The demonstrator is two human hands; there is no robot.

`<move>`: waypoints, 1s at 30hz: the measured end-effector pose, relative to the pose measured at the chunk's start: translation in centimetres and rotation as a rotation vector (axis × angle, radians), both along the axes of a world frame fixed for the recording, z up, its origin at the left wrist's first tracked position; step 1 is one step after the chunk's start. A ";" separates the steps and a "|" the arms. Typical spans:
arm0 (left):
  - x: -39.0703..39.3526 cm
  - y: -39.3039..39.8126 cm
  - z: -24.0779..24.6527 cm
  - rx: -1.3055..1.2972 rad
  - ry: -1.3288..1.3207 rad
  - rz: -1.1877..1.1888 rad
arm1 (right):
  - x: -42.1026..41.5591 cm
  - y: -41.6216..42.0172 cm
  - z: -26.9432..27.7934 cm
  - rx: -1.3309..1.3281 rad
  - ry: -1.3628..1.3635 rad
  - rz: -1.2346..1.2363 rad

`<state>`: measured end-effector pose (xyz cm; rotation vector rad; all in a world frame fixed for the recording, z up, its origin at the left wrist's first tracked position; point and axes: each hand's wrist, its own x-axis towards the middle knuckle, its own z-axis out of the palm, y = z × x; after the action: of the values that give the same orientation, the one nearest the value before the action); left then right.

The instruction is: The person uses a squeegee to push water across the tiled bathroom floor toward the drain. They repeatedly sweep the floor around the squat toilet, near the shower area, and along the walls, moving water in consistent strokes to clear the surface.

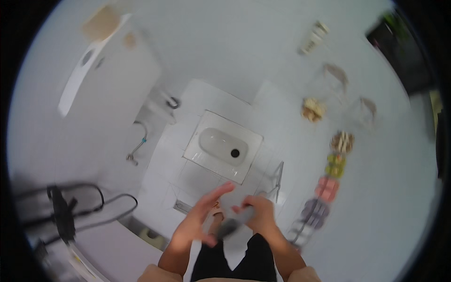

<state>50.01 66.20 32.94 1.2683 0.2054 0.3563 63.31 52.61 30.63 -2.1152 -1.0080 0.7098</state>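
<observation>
My left hand (202, 213) hangs with its fingers spread in front of my lower body, nothing held in it. To its right, my right hand (259, 211) is closed around a blurred grey, cylinder-like object (234, 224), whose darker end points toward my left palm. What kind of object it is cannot be told. Beyond both hands, a white ceramic squat toilet (211, 141) is set in the tiled floor.
A floor drain (182, 207) lies left of my feet. A washbasin cabinet stands upper left, with a hose and valve (131, 157) near it. Slippers (327, 189) hang along the right wall. A shower fitting with black hoses (62, 215) is lower left.
</observation>
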 end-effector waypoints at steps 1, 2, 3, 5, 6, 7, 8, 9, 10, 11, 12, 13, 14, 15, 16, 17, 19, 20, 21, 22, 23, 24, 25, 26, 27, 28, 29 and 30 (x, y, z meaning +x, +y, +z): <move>-0.8 -0.2 1.7 0.011 0.020 0.042 | -2.2 0.1 -1.3 0.047 0.043 -0.015; -1.4 -0.4 2.1 -0.077 -0.094 0.086 | -4.0 0.6 -2.3 0.108 0.078 -0.012; -1.6 -0.8 1.8 -0.182 -0.201 0.129 | -5.4 0.8 -2.2 0.036 0.092 -0.005; -2.1 -1.1 0.3 -0.255 -0.300 0.031 | -7.1 0.1 -1.1 -0.101 0.136 0.027; -2.1 -1.7 -0.3 -0.299 -0.350 -0.014 | -7.7 -1.3 -1.2 -0.080 0.182 0.006; -1.5 -2.7 -0.3 -0.302 -0.332 -0.030 | -7.9 -2.7 -1.6 -0.052 0.217 -0.015; -1.0 -4.0 0.0 -0.303 -0.314 -0.041 | -8.2 -4.3 -2.1 -0.024 0.252 -0.032; -0.8 -5.3 0.1 -0.295 -0.297 -0.045 | -8.6 -6.1 -2.7 -0.014 0.315 -0.094; -1.5 -5.8 -0.2 -0.378 -0.290 -0.070 | -9.5 -8.3 -3.8 0.004 0.386 -0.144; -1.5 -6.2 -0.6 -0.389 -0.282 -0.128 | -10.5 -10.7 -5.3 0.022 0.456 -0.190; -0.9 -7.4 -0.5 -0.414 -0.271 -0.191 | -12.7 -14.4 -9.1 -0.033 0.342 -0.266; -0.7 -8.9 -0.3 -0.430 -0.253 -0.255 | -14.8 -17.9 -12.7 -0.085 0.235 -0.340; -1.3 -10.0 -0.6 -0.479 -0.240 -0.323 | -16.4 -20.0 -13.9 -0.127 0.291 -0.406; -1.5 -11.3 -0.9 -0.472 -0.222 -0.429 | -18.1 -21.7 -14.6 -0.170 0.347 -0.471; -1.3 -13.1 -1.3 -0.476 -0.214 -0.535 | -19.7 -23.3 -15.1 -0.143 0.305 -0.562; -1.3 -14.5 -2.1 -0.495 -0.187 -0.621 | -21.4 -24.7 -15.6 -0.119 0.261 -0.652; -2.3 -17.9 -4.5 -0.540 -0.134 -0.747 | -23.9 -28.0 -16.2 -0.147 0.219 -0.812; -2.8 -20.0 -6.3 -0.566 -0.094 -0.790 | -25.1 -29.8 -16.6 -0.196 0.235 -0.885; -3.3 -22.2 -7.4 -0.500 -0.051 -0.861 | -26.5 -31.5 -17.3 -0.242 0.255 -0.956; -3.9 -24.6 -8.5 -0.443 -0.005 -0.936 | -28.8 -34.0 -18.9 -0.289 0.204 -1.024; -4.7 -27.2 -9.2 -0.431 0.042 -1.007 | -31.0 -36.1 -20.6 -0.332 0.158 -1.087; -5.7 -29.6 -10.0 -0.418 0.095 -1.070 | -32.9 -37.7 -21.8 -0.342 -0.026 -1.107; -6.7 -31.8 -11.1 -0.393 0.105 -1.148 | -34.2 -38.7 -22.5 -0.353 -0.208 -1.116; -7.9 -33.1 -12.2 -0.364 0.114 -1.223 | -35.1 -38.6 -22.8 -0.414 -0.215 -1.170; -8.8 -33.6 -13.4 -0.331 0.130 -1.251 | -35.9 -38.4 -22.9 -0.483 -0.225 -1.225; -9.1 -33.5 -14.0 -0.296 0.139 -1.281 | -36.0 -37.7 -23.0 -0.552 -0.243 -1.281; -9.2 -32.8 -14.9 -0.261 0.146 -1.306 | -35.6 -36.6 -23.5 -0.563 -0.170 -1.333; -9.4 -31.5 -15.4 -0.163 0.155 -1.298 | -35.8 -35.2 -24.0 -0.581 -0.079 -1.375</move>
<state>40.62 34.72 17.56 1.0341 -0.4581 -0.8551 27.47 17.45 6.67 -2.6335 0.7968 0.1703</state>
